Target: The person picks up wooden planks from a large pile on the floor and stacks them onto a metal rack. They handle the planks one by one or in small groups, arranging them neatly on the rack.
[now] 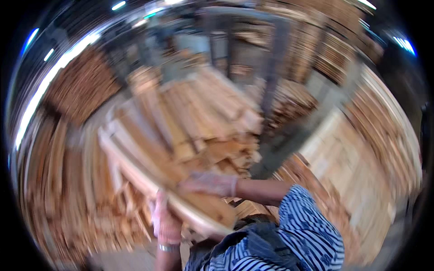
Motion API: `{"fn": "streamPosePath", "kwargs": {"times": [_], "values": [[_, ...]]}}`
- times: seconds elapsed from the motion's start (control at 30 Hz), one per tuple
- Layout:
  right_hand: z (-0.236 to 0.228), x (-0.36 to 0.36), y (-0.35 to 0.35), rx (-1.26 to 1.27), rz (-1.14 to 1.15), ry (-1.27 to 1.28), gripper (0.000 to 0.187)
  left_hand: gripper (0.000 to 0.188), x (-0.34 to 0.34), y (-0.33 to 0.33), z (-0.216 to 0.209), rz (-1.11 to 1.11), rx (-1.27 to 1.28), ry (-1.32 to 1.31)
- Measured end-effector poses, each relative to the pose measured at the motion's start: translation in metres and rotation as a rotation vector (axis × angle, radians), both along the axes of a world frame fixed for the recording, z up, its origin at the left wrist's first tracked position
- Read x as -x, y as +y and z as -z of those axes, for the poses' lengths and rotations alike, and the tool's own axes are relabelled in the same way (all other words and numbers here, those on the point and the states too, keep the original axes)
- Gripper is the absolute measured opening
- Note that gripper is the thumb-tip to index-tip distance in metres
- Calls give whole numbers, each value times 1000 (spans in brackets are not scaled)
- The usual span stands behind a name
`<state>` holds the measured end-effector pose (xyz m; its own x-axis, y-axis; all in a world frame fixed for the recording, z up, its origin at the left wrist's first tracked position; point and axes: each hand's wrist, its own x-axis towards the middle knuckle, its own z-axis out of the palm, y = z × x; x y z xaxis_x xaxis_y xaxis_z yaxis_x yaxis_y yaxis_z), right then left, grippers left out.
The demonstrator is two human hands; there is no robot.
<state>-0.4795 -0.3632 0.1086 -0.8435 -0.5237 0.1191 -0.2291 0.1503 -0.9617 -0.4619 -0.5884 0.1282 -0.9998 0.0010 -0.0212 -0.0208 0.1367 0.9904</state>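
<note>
A long, pale-edged wooden board (135, 170) slants from the middle left down toward my body, and its near end reaches my waist. My left hand (167, 222), in a light glove with a metal band at the wrist, is closed on the board's left edge. My right hand (208, 184), also gloved, reaches across from the right and grips the board's far side; blur softens its fingers. Just beyond the board lies a pile of similar boards (217, 101), some with their ends facing me.
Stacked planks (49, 167) fill the left side. At the right are a broad pale wood stack (348, 167) and more layered boards (384, 122). A dark upright post (272, 67) stands behind the pile, next to a grey floor strip (318, 92). Motion blurs the whole view.
</note>
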Motion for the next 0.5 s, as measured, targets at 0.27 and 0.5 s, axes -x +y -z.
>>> {"fn": "streamPosePath", "kwargs": {"times": [0.27,0.5], "values": [[-57,-78,44,181,554,265,118,95,-20,73,-56,386,-378,201],[-91,-229,104,306,1063,317,105,89,-59,192,-58,977,-465,-25]]}}
